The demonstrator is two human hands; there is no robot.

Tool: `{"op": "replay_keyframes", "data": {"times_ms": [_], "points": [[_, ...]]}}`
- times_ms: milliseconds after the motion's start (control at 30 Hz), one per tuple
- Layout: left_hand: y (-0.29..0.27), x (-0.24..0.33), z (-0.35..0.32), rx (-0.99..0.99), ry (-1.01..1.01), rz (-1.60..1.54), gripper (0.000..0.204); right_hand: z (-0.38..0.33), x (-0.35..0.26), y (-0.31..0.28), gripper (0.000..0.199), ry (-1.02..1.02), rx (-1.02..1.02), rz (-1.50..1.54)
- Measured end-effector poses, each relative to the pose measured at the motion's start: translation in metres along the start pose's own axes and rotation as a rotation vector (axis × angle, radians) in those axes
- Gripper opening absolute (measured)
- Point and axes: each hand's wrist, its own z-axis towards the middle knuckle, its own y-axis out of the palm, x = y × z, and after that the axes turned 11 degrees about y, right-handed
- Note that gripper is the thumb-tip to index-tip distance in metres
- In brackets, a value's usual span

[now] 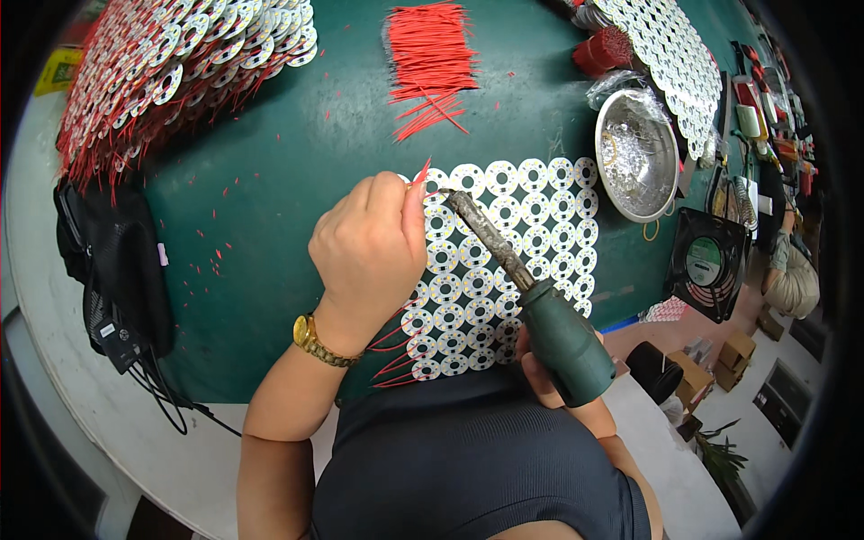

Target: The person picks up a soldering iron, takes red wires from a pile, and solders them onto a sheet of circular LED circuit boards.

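Note:
My left hand [371, 247] pinches a short red wire [421, 172] above a panel of round white circuit boards [531, 225] lying on the green mat. My right hand [540, 378], mostly hidden behind the tool, grips a soldering iron with a dark green handle [565, 337]. Its scorched metal shaft [486, 236] points up and left, with the tip close to the wire end at the panel's upper left. Red wires stick out from boards along the panel's lower left edge. A gold watch [315, 340] is on my left wrist.
A heap of wired round boards [171, 63] fills the upper left. Loose red wires [432, 54] lie at top centre. A metal bowl [635, 153], more white boards [670, 54], a small black fan [711, 263] and a black box [121, 270] stand around. Another person sits far right.

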Motion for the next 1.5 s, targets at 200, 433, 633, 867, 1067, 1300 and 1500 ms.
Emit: {"op": "replay_keyframes", "data": {"times_ms": [200, 433, 633, 867, 1067, 1300, 1500], "points": [[0.002, -0.002, -0.003, 0.02, 0.005, 0.01, 0.021, 0.002, -0.003, -0.001, 0.028, 0.066, -0.053, 0.018], [0.001, -0.002, -0.002, 0.011, 0.003, 0.01, 0.021, -0.007, -0.01, -0.015, 0.041, 0.166, -0.055, 0.102], [-0.001, 0.002, 0.0, -0.006, -0.009, 0.007, 0.021, -0.013, 0.004, -0.005, 0.048, 0.065, -0.057, -0.037], [-0.005, 0.0, 0.001, -0.048, -0.045, -0.027, 0.02, -0.006, 0.008, 0.007, 0.031, 0.107, -0.035, 0.11], [-0.003, -0.001, -0.001, -0.024, -0.011, -0.023, 0.02, 0.001, 0.003, 0.012, 0.021, -0.073, 0.011, 0.138], [-0.001, -0.002, -0.003, -0.02, 0.007, -0.027, 0.02, -0.002, -0.001, 0.014, 0.02, 0.035, 0.05, 0.217], [-0.002, -0.002, -0.003, -0.025, 0.013, -0.016, 0.02, -0.002, -0.004, 0.014, 0.023, 0.124, 0.006, 0.262]]}}
